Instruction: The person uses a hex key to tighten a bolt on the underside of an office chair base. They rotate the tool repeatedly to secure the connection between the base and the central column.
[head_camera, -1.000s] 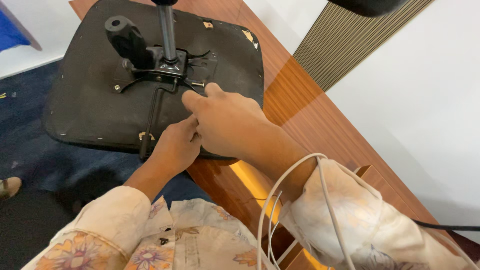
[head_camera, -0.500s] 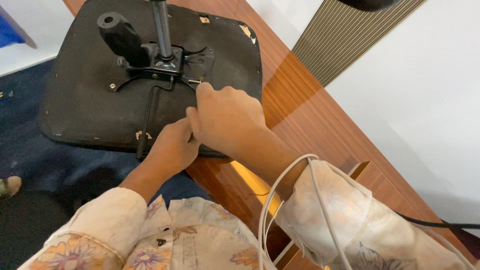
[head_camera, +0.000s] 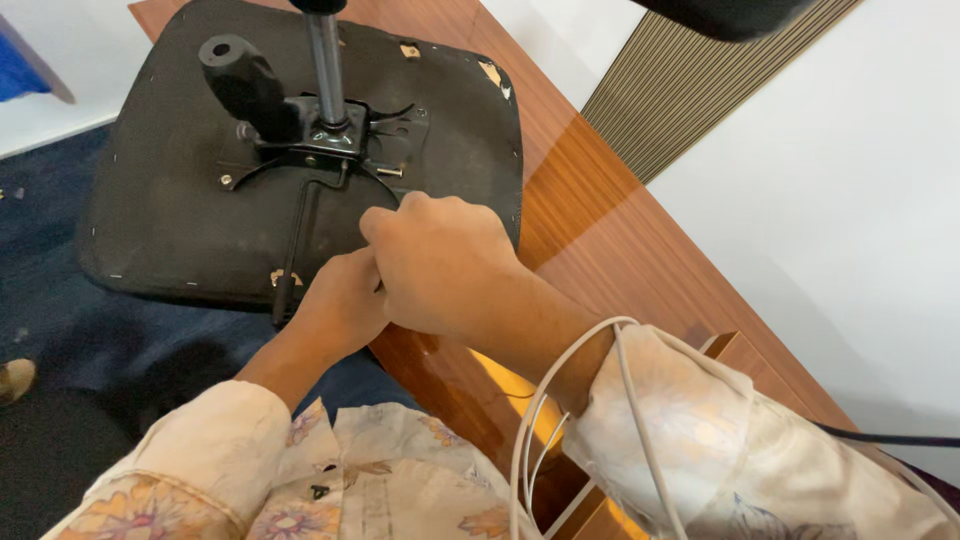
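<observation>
Both hands are curled at the near edge of the upturned black padded chair seat (head_camera: 180, 230), which lies on the glossy brown wooden worktop (head_camera: 620, 250). The right hand (head_camera: 445, 260), knuckles up, overlaps the left hand (head_camera: 335, 300); what they grip is hidden. The metal mechanism plate (head_camera: 330, 150) sits just beyond them.

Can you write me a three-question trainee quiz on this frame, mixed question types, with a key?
1. True or false: the black seat pan lies upside down, its metal column pointing up.
2. Which hand lies over the other? A) right hand over left hand B) left over right C) they are apart
3. Fill in: the seat pan rests partly on a glossy ____ table.

Key: 1 true. 2 A. 3 wooden.
</observation>
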